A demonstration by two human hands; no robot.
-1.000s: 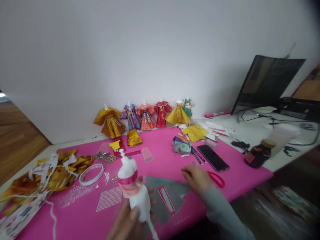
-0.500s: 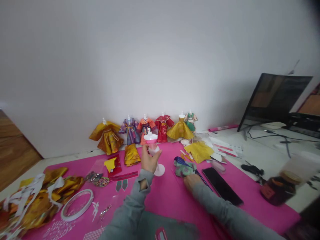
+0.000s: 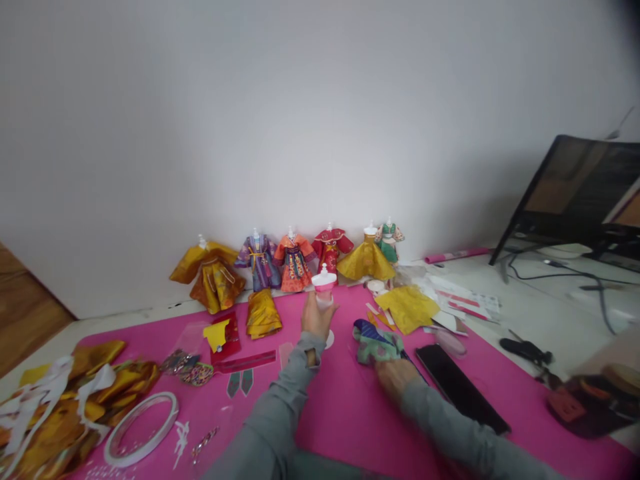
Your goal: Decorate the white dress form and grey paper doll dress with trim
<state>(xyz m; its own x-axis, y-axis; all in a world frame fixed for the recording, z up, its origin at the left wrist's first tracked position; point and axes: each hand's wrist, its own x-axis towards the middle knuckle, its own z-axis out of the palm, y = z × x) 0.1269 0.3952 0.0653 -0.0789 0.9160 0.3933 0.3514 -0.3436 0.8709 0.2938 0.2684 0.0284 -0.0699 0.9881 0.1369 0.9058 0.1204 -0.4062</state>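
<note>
In my left hand (image 3: 316, 319) is a small white doll dress form (image 3: 324, 280) with a pink band around its chest. My fingers wrap its lower body, and its round white base shows behind the wrist. My right hand (image 3: 396, 377) lies on the mat with curled fingers, at the near edge of a green floral cloth piece (image 3: 379, 345) with a blue patterned part. The fingertips are hidden from view. Under both hands is a pink mat (image 3: 345, 407). Behind the left hand stand dressed forms, among them an orange dress (image 3: 295, 263) and a red dress (image 3: 330, 250).
A black phone (image 3: 460, 387) lies right of my right hand, near yellow fabric (image 3: 407, 309). Golden fabric scraps (image 3: 55, 427) and a tape roll (image 3: 143, 430) lie at left. A folded gold piece (image 3: 263, 313) sits behind. A jar (image 3: 595, 400) and monitor (image 3: 580, 193) stand at right.
My left hand has moved right with the dress form, from in front of the orange dress toward the red one. My right hand stays by the green cloth. The view has shifted slightly.
</note>
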